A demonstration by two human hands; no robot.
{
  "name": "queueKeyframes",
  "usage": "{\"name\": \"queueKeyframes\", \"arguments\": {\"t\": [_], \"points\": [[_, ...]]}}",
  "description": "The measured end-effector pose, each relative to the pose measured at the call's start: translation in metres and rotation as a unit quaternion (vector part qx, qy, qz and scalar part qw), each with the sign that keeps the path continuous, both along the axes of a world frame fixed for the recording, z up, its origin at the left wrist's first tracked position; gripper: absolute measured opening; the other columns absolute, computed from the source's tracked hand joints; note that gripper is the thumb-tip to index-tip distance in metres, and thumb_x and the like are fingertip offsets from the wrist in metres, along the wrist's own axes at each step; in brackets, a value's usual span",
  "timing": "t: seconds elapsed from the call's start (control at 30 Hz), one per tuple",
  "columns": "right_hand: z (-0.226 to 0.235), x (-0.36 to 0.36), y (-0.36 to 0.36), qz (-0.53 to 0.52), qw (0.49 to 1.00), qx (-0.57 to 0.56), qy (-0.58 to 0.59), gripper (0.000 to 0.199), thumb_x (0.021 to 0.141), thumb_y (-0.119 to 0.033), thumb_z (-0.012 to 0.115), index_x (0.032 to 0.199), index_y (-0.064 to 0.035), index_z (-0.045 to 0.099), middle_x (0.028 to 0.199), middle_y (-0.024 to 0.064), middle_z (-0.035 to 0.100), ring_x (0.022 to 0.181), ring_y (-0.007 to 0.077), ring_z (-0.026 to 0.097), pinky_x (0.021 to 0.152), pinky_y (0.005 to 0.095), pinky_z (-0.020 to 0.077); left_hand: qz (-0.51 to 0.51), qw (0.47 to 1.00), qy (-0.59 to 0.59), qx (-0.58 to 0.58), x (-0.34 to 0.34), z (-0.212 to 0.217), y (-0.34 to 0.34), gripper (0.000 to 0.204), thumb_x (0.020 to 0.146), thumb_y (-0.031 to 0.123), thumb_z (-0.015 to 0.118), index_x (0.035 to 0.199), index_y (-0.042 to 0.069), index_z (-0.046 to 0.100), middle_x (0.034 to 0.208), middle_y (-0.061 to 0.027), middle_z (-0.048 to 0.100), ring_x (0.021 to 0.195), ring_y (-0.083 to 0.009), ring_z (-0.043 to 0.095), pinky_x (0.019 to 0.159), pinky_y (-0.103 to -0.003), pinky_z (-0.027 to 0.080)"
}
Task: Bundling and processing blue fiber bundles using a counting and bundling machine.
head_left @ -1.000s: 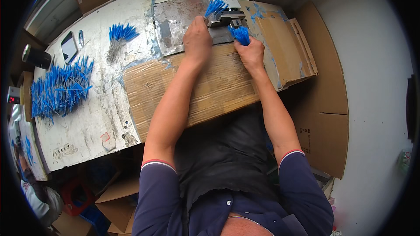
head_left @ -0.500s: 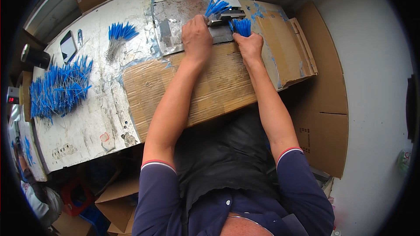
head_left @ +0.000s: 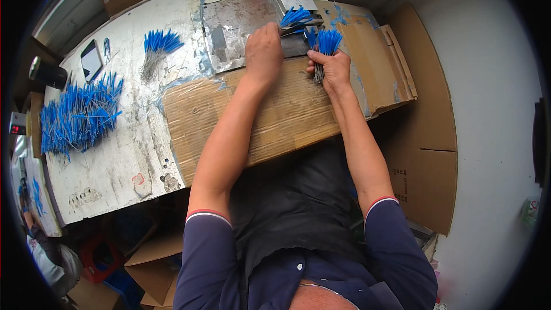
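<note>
My right hand [head_left: 335, 70] is closed round an upright bundle of thin wires with blue ends [head_left: 329, 41]; their grey wire ends stick out below my thumb. My left hand [head_left: 264, 51] is closed at the near left of the small metal fixture [head_left: 304, 27]. From its fingertips a second fanned bunch of blue-ended wires [head_left: 295, 17] points up and right. The fingertips gripping that bunch are partly hidden behind the hand. The fixture stands between the two hands, on a worn metal plate [head_left: 238, 11].
A large heap of blue-ended wires [head_left: 83, 115] and a smaller bunch [head_left: 159, 43] lie left on the white table [head_left: 132, 155]. A phone [head_left: 90, 60] and a black cylinder [head_left: 48, 73] are near them. Flattened cardboard [head_left: 247, 120] lies under my forearms.
My right hand has drawn back slightly toward me and right with its bundle, baring the grey wire ends. My left hand and its bunch have shifted a little right.
</note>
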State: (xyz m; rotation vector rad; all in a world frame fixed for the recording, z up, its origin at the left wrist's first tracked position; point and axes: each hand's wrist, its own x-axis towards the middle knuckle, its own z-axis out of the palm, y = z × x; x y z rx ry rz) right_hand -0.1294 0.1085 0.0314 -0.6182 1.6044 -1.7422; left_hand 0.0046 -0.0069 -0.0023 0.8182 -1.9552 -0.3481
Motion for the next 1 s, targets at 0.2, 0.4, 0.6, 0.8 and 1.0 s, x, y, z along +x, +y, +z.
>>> {"name": "queueKeyframes", "arguments": {"t": [0.2,0.4,0.6,0.8,1.0], "points": [[0.004,-0.002,0.002,0.006,0.997,-0.009,-0.076,0.013,0.084,-0.002,0.075,0.091,0.0031,0.066,0.078,0.0104,0.069,0.062,0.0182,0.068,0.051,0.0311,0.0592,-0.002,1.0,-0.003,0.006,-0.001,0.0,0.0,0.011,0.096,0.015,0.058,0.092,0.004,0.057,0.082,-0.0179,0.065,0.078,-0.0382,0.064,0.07,-0.049,0.048],[0.004,-0.002,0.003,-0.015,0.997,0.001,-0.074,0.013,0.083,-0.004,0.077,0.088,0.0017,0.067,0.075,0.0103,0.068,0.059,0.0167,0.066,0.049,0.0287,0.0564,-0.01,1.0,-0.02,-0.021,-0.001,0.001,0.002,0.008,0.093,0.011,0.059,0.091,0.004,0.059,0.082,-0.0173,0.066,0.08,-0.0371,0.065,0.072,-0.048,0.049],[0.006,0.001,0.005,-0.011,0.998,0.015,-0.065,0.011,0.083,-0.004,0.076,0.087,0.0007,0.067,0.072,0.0073,0.066,0.055,0.0129,0.061,0.044,0.0249,0.047,-0.001,0.995,-0.088,-0.052,-0.001,0.0,0.003,0.005,0.091,0.008,0.059,0.09,0.003,0.058,0.081,-0.0175,0.065,0.08,-0.036,0.065,0.072,-0.047,0.049],[0.011,0.008,0.007,0.05,0.998,-0.001,-0.041,0.012,0.082,-0.003,0.076,0.09,0.0013,0.068,0.074,0.0042,0.065,0.057,0.0109,0.059,0.043,0.0239,0.0434,0.031,0.999,0.018,0.035,-0.001,0.003,0.002,0.013,0.098,0.016,0.057,0.093,0.004,0.056,0.078,-0.0185,0.066,0.073,-0.0395,0.065,0.065,-0.05,0.049],[0.012,0.013,0.003,0.056,0.998,0.009,-0.025,0.011,0.081,-0.002,0.076,0.088,0.0004,0.069,0.073,0.0042,0.065,0.057,0.011,0.059,0.043,0.0232,0.042,0.017,0.992,0.06,0.107,-0.001,0.006,0.003,0.015,0.102,0.022,0.055,0.099,0.007,0.057,0.078,-0.0192,0.069,0.073,-0.0414,0.068,0.064,-0.051,0.05]]}}
